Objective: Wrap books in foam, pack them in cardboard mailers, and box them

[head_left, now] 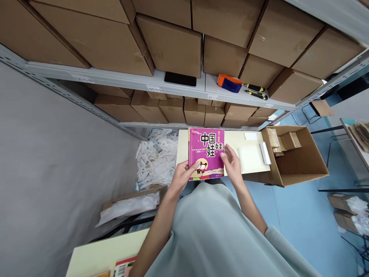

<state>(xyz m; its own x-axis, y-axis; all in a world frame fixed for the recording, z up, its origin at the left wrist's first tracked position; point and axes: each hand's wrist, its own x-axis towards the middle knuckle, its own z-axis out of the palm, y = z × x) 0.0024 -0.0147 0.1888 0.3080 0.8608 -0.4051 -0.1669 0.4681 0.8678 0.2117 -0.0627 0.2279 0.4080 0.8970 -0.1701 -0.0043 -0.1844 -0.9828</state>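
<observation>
A magenta book [206,154] with large Chinese characters and a cartoon figure on its cover is held up in front of my body, over the near edge of the pale table [230,140]. My left hand [184,172] grips its lower left corner, the thumb lying on the cover. At the book's right edge is my right hand [232,164], its fingers spread a little and the fingertips against the side of the book. Just right of it, a white pad [248,157] and a white roll [265,153] lie on the table.
An open cardboard box [302,163] holding small cartons stands right of the table. Shelves [198,86] of boxes rise ahead, with a black phone [180,79], a tape holder [230,83] and cutters [256,94]. White scraps [157,157] are piled left. More books [123,267] lie lower left.
</observation>
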